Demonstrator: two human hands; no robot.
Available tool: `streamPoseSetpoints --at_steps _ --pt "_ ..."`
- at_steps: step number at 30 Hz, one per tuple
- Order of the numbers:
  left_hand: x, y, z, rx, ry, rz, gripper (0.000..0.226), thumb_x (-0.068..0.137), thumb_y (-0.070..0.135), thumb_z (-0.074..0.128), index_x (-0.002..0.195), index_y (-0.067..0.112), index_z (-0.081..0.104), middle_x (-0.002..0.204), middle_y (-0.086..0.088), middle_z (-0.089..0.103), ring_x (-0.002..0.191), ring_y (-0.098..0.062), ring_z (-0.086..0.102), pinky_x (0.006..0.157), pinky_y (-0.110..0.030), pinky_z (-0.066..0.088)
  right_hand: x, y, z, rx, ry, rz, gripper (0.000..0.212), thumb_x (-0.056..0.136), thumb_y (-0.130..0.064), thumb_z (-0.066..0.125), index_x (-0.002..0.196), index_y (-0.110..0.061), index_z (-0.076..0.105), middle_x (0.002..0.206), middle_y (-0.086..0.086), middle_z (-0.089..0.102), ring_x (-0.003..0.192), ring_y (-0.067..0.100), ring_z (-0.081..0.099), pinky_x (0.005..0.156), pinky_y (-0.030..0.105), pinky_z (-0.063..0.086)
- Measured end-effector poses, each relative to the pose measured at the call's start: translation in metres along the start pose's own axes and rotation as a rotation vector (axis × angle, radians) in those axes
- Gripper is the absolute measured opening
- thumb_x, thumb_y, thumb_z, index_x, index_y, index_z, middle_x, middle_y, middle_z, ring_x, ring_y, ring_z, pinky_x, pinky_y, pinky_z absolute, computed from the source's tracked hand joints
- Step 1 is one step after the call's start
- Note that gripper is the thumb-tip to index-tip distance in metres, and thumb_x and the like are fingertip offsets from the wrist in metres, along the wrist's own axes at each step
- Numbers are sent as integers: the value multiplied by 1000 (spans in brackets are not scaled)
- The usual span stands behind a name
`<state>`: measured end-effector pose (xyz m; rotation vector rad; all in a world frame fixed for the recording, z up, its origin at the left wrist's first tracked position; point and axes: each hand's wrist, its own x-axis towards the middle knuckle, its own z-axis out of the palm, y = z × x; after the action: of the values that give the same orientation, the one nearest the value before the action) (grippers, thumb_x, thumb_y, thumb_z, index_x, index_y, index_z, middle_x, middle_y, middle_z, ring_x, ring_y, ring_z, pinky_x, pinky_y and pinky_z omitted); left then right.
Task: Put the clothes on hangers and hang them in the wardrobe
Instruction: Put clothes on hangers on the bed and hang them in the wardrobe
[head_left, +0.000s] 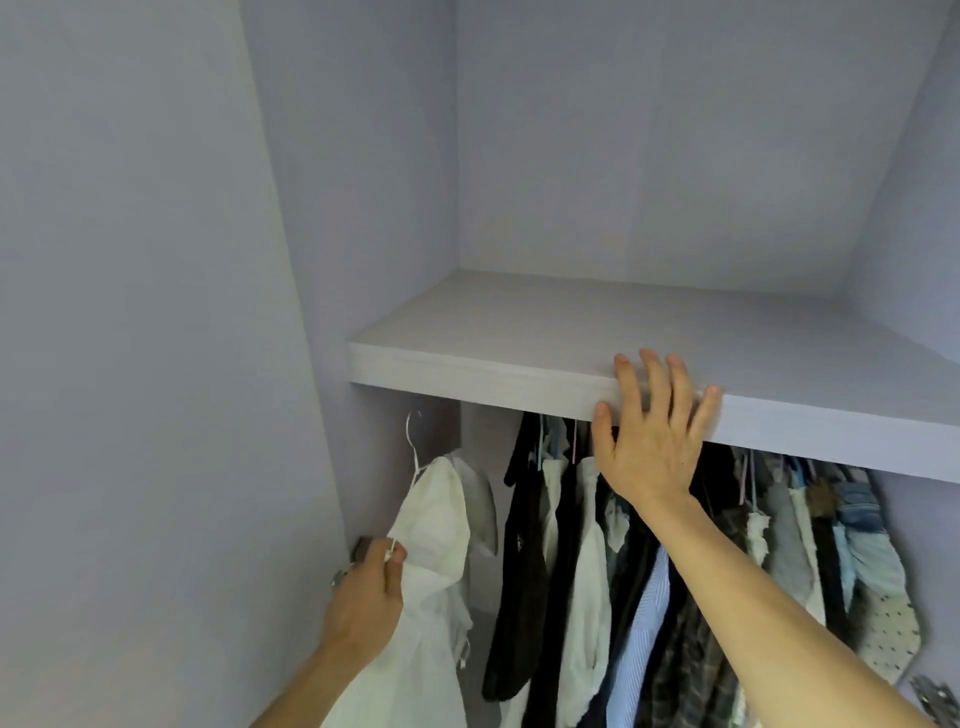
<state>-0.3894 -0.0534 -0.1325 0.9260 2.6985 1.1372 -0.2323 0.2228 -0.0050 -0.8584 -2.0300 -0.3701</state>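
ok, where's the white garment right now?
Head view, lower left: the white garment hangs on a white hanger under the left end of the shelf, pinched by the left hand, with a gap to the black garment on its right.

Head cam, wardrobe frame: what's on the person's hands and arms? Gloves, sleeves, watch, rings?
No gloves: the left hand and right hand are bare, with no rings on the fingers that show and no watch or band at the wrists. The left forearm and right forearm are uncovered to the frame edge, so no sleeve is in view.
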Motion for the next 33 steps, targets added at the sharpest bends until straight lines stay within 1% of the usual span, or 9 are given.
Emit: streamPoseSetpoints --at_steps 2,5,10,16,19,22,25,29,33 --pt "-32 -17 -9 55 -13 1 29 106 38 30 121 24 51 105 -1 68 95 -27 67 88 -41 52 -10 -8 -8 98 -37 -60 64 96 -43 42 154 -18 31 162 10 23 152 29 12 121 57 -2" --pt "-84 -32 -29 100 -38 -37 24 105 42 31 118 30 48 85 2 65 84 -26 66 74 -36 49 -57 -39 -16 377 -160 -174 61 94 -39 47 148 -12 41 159 8 32 150 26 22 122 54 16" --pt "-199 -49 -50 228 -8 -176 24 104 46 32 116 30 46 97 -8 70 89 -35 64 74 -40 51 -178 -101 -46 863 -764 -194 53 100 -46 48 147 -26 36 153 -14 36 137 9 41 105 33 43" --pt "-321 -51 -53 381 44 -217 31 100 51 23 115 31 41 100 0 72 85 -34 65 71 -43 52 -265 -150 -83 1069 -1112 -355 59 95 -58 49 148 -34 35 145 -19 37 95 -2 64 92 31 51" --pt "-403 -58 -51 403 99 -295 26 103 48 21 110 31 39 101 5 70 83 -29 65 67 -41 53 -311 -173 -117 1154 -1131 -513 51 93 -65 43 134 -37 52 137 -18 45 101 -8 55 94 38 52" --pt "-480 -52 -53 418 217 -340 23 103 44 27 107 28 43 90 7 70 70 -22 65 52 -36 51 -349 -200 -147 1201 -1123 -717 50 88 -76 35 119 -44 59 123 -21 45 87 -2 60 77 37 56" --pt "-548 -42 -56 442 325 -418 15 102 34 39 102 25 50 77 4 67 59 -22 61 44 -34 46 -388 -231 -187 1279 -1191 -887 46 91 -75 35 98 -40 64 109 -20 54 81 -4 61 74 38 55" --pt "-620 -34 -68 420 488 -704 17 96 39 41 96 27 53 91 7 62 78 -21 63 59 -36 53 -433 -268 -252 1314 -1208 -1149 32 93 -66 41 75 -41 46 84 -16 55 71 -2 57 67 35 54" --pt "-669 -27 -86 398 700 -881 24 96 37 49 90 18 62 104 6 60 97 -10 54 76 -7 38 -472 -296 -316 1381 -1186 -1325 35 92 -65 46 80 -34 54 82 -14 54 70 4 58 65 35 53"
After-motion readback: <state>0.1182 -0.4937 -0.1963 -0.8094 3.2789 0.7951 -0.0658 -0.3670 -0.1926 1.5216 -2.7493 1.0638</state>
